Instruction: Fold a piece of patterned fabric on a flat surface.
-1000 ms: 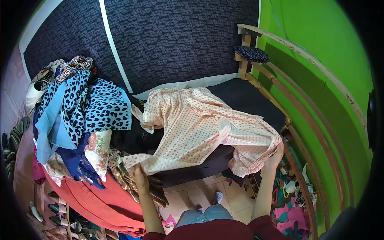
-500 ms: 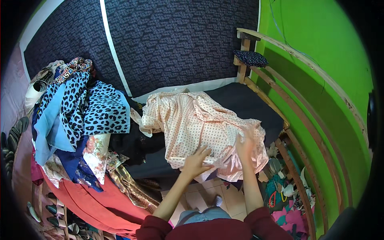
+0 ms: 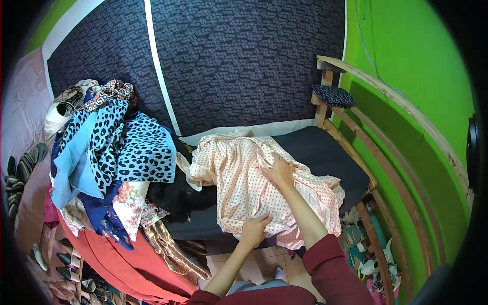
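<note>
A pale pink garment with small dark motifs lies rumpled across a black-covered surface. My left hand is at its near edge, fingers curled together on the fabric. Farther up and to the right, my right hand lies on the garment with its fingers apart. A loose pale strip of fabric sticks out at the garment's left side.
Piled at the left are a blue leopard-print cloth, floral pieces and a coral cloth. Wooden rails curve along the green wall at right, with a small dark cushion on them. Shoes stand lower left; scraps lie lower right.
My right hand has moved up and left, from the garment's near right part to its middle. My left hand stays at the near edge, its fingers now closer together. The view has shifted slightly.
</note>
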Available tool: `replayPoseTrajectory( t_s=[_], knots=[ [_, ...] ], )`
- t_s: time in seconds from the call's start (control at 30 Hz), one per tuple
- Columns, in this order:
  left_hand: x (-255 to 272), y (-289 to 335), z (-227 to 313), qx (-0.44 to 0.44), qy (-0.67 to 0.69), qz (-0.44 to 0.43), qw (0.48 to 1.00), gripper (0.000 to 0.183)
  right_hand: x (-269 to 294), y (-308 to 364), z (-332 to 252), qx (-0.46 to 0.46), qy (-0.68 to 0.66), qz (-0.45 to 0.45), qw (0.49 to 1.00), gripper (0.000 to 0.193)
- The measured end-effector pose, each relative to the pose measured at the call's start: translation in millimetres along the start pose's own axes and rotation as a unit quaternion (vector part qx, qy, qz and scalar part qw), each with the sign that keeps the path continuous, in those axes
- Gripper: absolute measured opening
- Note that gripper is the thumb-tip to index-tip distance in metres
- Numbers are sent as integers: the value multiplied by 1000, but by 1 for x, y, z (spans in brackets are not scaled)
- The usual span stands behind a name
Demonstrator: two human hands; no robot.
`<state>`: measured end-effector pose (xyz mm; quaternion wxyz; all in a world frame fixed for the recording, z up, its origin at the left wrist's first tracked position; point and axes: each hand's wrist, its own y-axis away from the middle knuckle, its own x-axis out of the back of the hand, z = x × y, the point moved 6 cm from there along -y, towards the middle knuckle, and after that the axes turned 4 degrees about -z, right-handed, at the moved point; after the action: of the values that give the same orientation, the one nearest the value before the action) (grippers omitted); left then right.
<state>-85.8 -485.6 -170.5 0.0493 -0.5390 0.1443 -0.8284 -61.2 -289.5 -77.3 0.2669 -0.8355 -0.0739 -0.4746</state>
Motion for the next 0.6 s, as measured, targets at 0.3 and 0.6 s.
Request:
replayPoseTrajectory(
  t_s=[0.3, 0.6],
  knots=[
    [-1, 3, -4, -23, 19, 10, 1000, 66, 0, 1, 52, -111, -495, -73, 859, 22],
    [-1, -15, -8, -8, 223, -110, 969, 68, 183, 161, 101, 77, -426, 83, 897, 23]
  ],
)
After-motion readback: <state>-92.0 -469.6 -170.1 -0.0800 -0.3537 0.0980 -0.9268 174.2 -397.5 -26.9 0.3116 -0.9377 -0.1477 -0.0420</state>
